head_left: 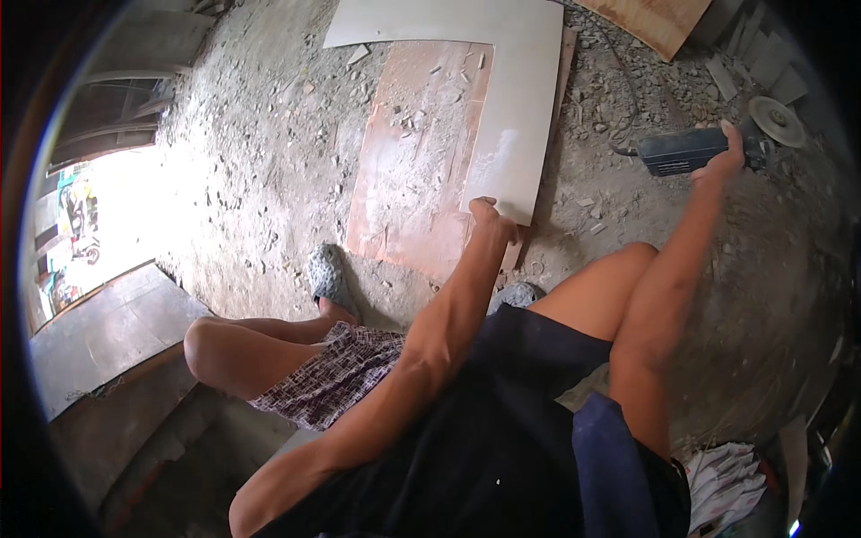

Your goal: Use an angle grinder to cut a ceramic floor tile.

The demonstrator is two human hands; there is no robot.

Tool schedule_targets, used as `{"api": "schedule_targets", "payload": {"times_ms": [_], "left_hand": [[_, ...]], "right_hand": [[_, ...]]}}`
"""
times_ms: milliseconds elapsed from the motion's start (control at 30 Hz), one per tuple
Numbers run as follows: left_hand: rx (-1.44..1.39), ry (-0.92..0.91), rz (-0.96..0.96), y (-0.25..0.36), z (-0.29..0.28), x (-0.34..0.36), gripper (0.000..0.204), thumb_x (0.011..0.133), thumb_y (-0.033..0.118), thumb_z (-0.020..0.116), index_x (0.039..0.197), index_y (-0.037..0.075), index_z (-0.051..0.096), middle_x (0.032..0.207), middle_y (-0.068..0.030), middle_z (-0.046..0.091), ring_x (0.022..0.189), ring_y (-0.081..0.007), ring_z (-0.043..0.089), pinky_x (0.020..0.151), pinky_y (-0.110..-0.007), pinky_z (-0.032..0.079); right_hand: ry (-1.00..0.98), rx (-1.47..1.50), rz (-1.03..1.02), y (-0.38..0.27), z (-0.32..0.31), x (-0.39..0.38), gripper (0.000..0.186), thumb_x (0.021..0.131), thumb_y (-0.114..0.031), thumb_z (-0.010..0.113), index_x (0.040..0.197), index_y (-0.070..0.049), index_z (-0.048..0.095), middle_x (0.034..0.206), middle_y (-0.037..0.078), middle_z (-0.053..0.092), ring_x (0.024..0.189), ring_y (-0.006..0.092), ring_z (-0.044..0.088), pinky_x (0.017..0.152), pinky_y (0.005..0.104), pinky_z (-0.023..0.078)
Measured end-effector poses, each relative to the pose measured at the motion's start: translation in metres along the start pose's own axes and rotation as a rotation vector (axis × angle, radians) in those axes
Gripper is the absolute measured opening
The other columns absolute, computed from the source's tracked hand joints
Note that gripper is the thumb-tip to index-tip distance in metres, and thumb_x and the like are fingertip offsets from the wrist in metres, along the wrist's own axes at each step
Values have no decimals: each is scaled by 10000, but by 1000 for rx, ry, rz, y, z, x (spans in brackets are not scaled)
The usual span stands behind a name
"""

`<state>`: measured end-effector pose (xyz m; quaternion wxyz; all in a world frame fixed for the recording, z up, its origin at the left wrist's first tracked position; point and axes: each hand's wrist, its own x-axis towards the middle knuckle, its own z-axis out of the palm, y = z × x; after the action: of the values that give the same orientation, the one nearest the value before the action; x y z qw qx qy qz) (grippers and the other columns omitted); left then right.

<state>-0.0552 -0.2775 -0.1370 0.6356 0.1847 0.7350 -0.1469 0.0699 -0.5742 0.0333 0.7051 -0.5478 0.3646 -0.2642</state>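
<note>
My left hand (493,215) is closed on the near end of a white board (522,112). The board is L-shaped, with a wide far part and a narrow strip running toward me. Beneath it lies a reddish-brown plywood sheet (381,193), dusted white and scattered with chips. Off to the right, my right hand (720,160) grips a dark angle grinder (668,152). Its round disc (777,122) points away to the right, apart from the board. Whether the disc is spinning I cannot tell.
Gravel and broken pieces cover the rough floor (260,170). A dark cord (619,72) runs along the rubble behind the grinder. A brown wooden panel (659,22) lies at the far right. At left, a grey slab (121,332) borders a bright opening. A white sack (726,484) sits at lower right.
</note>
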Motion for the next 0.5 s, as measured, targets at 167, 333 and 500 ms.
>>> {"api": "schedule_targets", "payload": {"times_ms": [167,333,500], "left_hand": [[-64,-340,109,-6,-14,27,426,834,239,629,1208,39,586,1220,-114,603,1088,-277,555,1012,-474,382],[189,-400,448,-16,-42,4,277,961,176,663,1199,53,595,1116,-79,638,938,-210,624,780,-344,543],[29,-624,742,32,-79,-37,379,982,90,602,1327,1,475,1216,-131,588,1056,-252,607,881,-381,543]], "right_hand": [[3,86,24,-7,22,-8,383,795,-151,727,1083,72,610,993,197,642,809,324,709,643,468,613],[24,2,24,1,-4,7,416,809,-190,723,1141,32,611,1016,183,636,837,329,697,696,471,589],[-4,-59,50,1,8,-6,441,820,-221,723,1187,-5,613,1048,183,642,839,339,687,725,468,560]]}}
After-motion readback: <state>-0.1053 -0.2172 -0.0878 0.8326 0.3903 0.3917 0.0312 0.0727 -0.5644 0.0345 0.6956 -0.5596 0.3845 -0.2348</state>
